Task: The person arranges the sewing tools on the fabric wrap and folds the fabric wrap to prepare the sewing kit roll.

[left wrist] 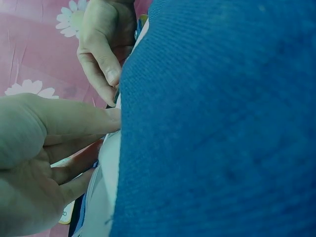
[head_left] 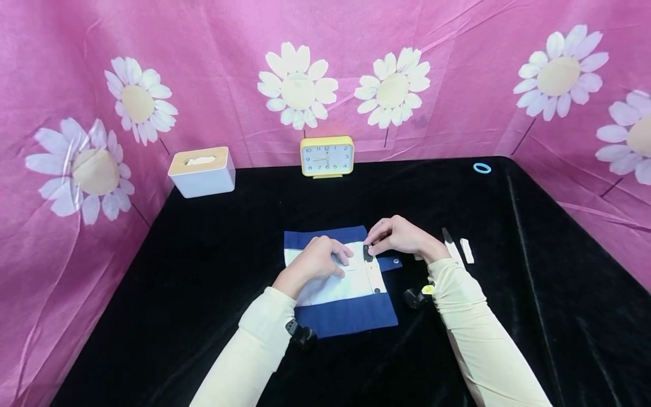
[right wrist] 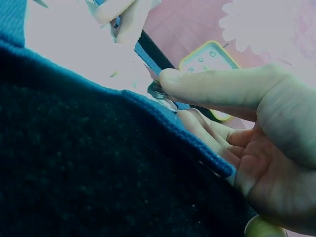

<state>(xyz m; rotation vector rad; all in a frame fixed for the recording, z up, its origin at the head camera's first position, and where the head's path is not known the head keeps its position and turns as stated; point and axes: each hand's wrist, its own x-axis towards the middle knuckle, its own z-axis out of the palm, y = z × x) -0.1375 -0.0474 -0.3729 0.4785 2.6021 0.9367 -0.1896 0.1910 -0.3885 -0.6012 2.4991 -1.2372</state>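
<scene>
A blue cloth pouch [head_left: 346,316] with a white lining [head_left: 325,291] lies unfolded on the black table. A blue strap [head_left: 390,263] with a snap sticks out at its right side. My left hand [head_left: 316,261] rests on the lining, thumb and fingers apart. My right hand [head_left: 402,234] pinches a small black piece [head_left: 368,253] at the lining's right edge. In the right wrist view, the thumb and fingers meet at a dark, shiny piece [right wrist: 157,90], partly hidden. Blue cloth [left wrist: 217,118] fills much of the left wrist view.
Right of the right forearm lie a white tool with a dark tip [head_left: 452,246] and a short white piece [head_left: 467,251]. At the back stand a tissue box [head_left: 203,180] and a yellow clock [head_left: 327,157]. A blue ring [head_left: 482,168] lies back right.
</scene>
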